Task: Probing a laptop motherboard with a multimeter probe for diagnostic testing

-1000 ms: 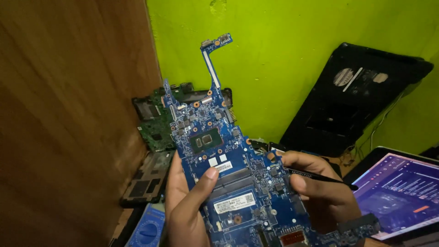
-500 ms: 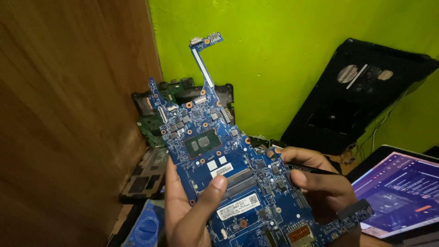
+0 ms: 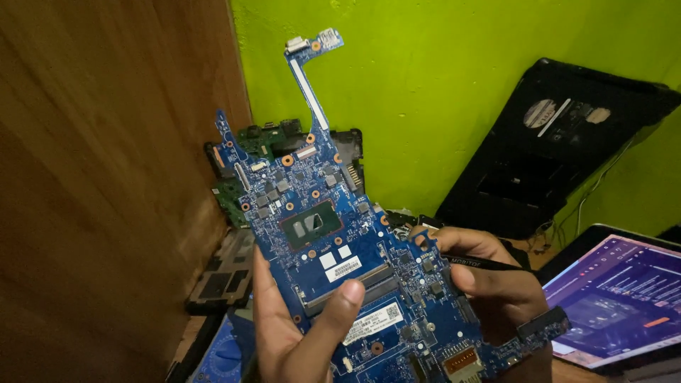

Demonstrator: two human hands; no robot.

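A blue laptop motherboard with a dark processor chip at its middle and a long thin arm reaching up is held tilted in front of me. My left hand grips its lower left edge from beneath, thumb pressed on the board's face near the white labels. My right hand holds the board's right edge and also pinches a thin black pen-like tool between its fingers.
A green circuit board leans against the wall behind. A black laptop bottom cover stands against the green wall at the right. A lit laptop screen sits at lower right. A brown wooden panel fills the left.
The motherboard has shifted slightly left and lower in view, and my left thumb has slid further onto its face. My right hand keeps the tool.
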